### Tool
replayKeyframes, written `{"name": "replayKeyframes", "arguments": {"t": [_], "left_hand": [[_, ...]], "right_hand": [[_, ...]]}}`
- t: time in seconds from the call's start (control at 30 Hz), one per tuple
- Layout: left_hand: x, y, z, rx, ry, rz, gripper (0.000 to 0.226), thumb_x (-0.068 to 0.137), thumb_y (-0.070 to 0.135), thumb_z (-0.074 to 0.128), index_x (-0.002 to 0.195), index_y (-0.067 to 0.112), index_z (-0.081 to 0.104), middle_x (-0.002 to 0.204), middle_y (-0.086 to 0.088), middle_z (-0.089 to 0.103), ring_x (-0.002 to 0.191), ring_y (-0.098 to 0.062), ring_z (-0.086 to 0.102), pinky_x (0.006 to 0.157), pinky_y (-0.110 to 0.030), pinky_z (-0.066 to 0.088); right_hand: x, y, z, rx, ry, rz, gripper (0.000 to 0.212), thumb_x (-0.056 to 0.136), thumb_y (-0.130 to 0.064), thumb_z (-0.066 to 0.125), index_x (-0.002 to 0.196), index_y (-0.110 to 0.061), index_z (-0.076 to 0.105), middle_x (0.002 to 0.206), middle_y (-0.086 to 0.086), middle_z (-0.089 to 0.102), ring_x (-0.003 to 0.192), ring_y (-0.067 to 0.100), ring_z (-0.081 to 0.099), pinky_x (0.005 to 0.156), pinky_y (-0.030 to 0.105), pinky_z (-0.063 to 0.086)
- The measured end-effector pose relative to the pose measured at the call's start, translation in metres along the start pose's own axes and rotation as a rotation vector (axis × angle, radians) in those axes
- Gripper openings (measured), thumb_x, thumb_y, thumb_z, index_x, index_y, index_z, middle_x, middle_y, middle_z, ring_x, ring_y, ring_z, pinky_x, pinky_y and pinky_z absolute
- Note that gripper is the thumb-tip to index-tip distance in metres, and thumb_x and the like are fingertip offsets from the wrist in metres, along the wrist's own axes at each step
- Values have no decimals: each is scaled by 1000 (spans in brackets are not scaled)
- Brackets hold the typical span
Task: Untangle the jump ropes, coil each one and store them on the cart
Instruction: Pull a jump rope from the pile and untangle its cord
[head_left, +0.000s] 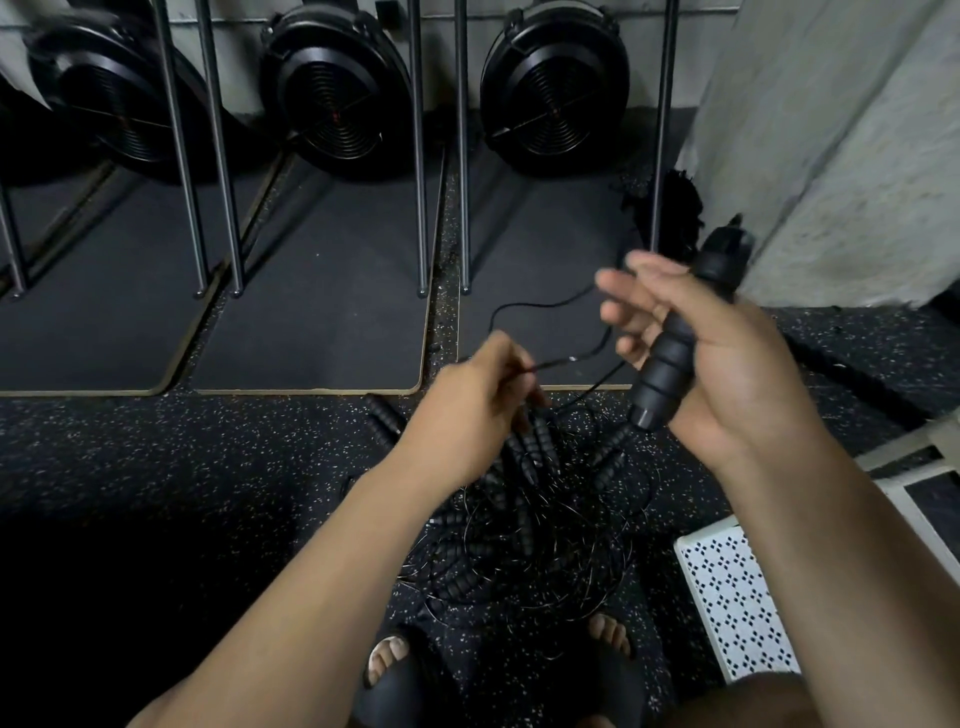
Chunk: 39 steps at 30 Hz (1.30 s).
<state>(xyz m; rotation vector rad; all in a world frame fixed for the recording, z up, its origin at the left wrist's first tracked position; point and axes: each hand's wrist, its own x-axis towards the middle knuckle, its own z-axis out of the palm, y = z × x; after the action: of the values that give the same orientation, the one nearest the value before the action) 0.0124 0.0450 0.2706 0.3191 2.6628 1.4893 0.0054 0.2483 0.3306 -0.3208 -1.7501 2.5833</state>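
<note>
While the handle (670, 358) sat in the right grip (727, 374), its long axis ran on a diagonal: capped butt low and toward the person's left, other end high and away toward the wall. Palm and thumb closed round its ribbed middle; the forefingers stuck out half straight.

Thin cable (550, 362): slack, looping out over the mat (545, 234). One run pinched in the left grip (478, 410), fingers curled tight on it. Left grip lay lower than the handle and to its left, apart from it. Could not tell which end of the handle the cable left.

Tangled pile (524, 525) of ropes lay on the speckled floor (208, 441), directly beneath the left grip, just ahead of the feet.

Judgement: left grip nearer the pile, so it would feed; right would anchor the coil. White perforated panel (727, 597), probably the cart, sat low on the right, nearer the right arm.
</note>
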Motion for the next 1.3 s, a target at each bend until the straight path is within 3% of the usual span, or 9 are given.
{"name": "replayKeyframes", "arguments": {"t": [0.17, 0.43, 0.53, 0.67, 0.8, 0.97, 1.1, 1.2, 1.3], "left_hand": [[0, 5, -4, 20, -26, -7, 13, 106, 22, 66, 94, 26, 67, 86, 19, 78, 82, -8, 72, 81, -33, 55], [2, 12, -16, -376, 41, -86, 12, 102, 26, 73, 93, 20, 79, 84, 14, 74, 79, 1, 63, 80, -21, 47], [4, 14, -20, -512, 130, -111, 17, 102, 24, 72, 87, 18, 75, 71, 15, 64, 68, -3, 54, 68, -21, 42], [6, 13, -29, -665, 174, -149, 19, 103, 22, 70, 84, 18, 73, 82, 3, 68, 74, -14, 51, 66, -26, 39], [8, 10, -41, -792, 137, -139, 16, 105, 22, 65, 95, 13, 73, 78, 1, 58, 67, -11, 47, 60, -24, 34], [9, 7, -46, -870, 152, -158, 15, 107, 21, 62, 98, 12, 71, 78, 3, 56, 67, -10, 48, 61, -24, 32], [12, -2, -43, -766, 229, -246, 20, 106, 28, 66, 93, 15, 72, 74, 4, 59, 65, -10, 51, 63, -26, 36], [13, -5, -37, -708, 218, -329, 27, 106, 38, 64, 87, 18, 67, 74, 1, 66, 63, -14, 57, 62, -30, 38], [10, 2, -26, -698, 199, -351, 25, 108, 39, 61, 99, 16, 58, 77, -4, 71, 63, -19, 67, 57, -29, 44]], "right_hand": [[1, 24, 2, -261, 67, 99, 20, 97, -14, 77, 116, -12, 72, 79, 2, 73, 62, 16, 63, 52, 27, 48], [-5, 26, 11, -261, -10, 157, 10, 96, -13, 77, 103, -10, 70, 77, 4, 68, 60, 16, 58, 52, 28, 47], [-11, 29, 15, -362, -157, 222, 14, 95, -5, 74, 108, -3, 73, 84, 8, 73, 65, 17, 64, 53, 26, 48], [-15, 38, 20, -544, -290, 208, 19, 93, -4, 75, 112, -9, 75, 94, 10, 80, 75, 19, 73, 61, 31, 54], [-15, 50, 22, -782, -295, 142, 17, 89, -15, 80, 105, -16, 74, 80, 8, 74, 65, 12, 66, 62, 36, 51], [-21, 46, 25, -881, -426, 132, 10, 86, -20, 83, 89, -16, 73, 81, 13, 75, 64, 13, 63, 66, 39, 50], [-29, 32, 31, -666, -596, 196, 9, 93, -7, 77, 90, -10, 70, 70, 2, 65, 64, 13, 57, 59, 31, 47], [-29, 21, 31, -413, -548, 206, 10, 95, -2, 72, 92, -10, 67, 73, 7, 65, 59, 16, 53, 56, 29, 43], [-27, 13, 28, -222, -470, 162, 11, 89, -6, 73, 94, -8, 64, 73, 9, 63, 56, 17, 50, 53, 28, 41]]}}
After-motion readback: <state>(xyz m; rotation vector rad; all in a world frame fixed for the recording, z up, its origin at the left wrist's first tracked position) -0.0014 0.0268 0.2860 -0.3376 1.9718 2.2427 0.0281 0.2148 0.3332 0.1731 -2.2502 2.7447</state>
